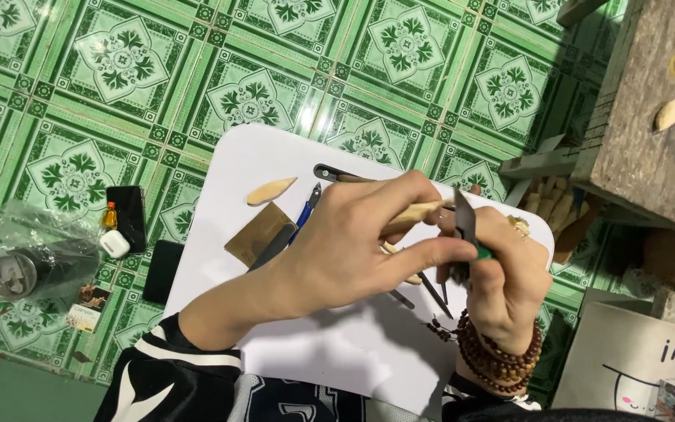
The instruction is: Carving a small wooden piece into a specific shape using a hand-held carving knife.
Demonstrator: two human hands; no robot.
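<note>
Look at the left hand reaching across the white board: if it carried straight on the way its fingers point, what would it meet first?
The left hand points rightward, holding a pale wooden piece. Straight on, it would first meet the right hand and the dark blade that hand holds, apparently already touching the wood, though depth is unclear.

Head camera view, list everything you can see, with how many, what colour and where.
Board: one, white, on the lap.
Wood pieces: one pale leaf shape on the board, one on the bench.
Flat block: one, brown, on the board.
Pen: one, blue, beside the block.
Thin tools: several, dark, under the hands.
Phone: one, black, on the floor.
Earbud case: one, white, by the phone.
Small bottle: one, orange.
Bench: one, grey wood, right.
Floor tiles: green patterned.
Left hand: holds a pale stick.
Right hand: beaded bracelets, grips a knife.
</note>
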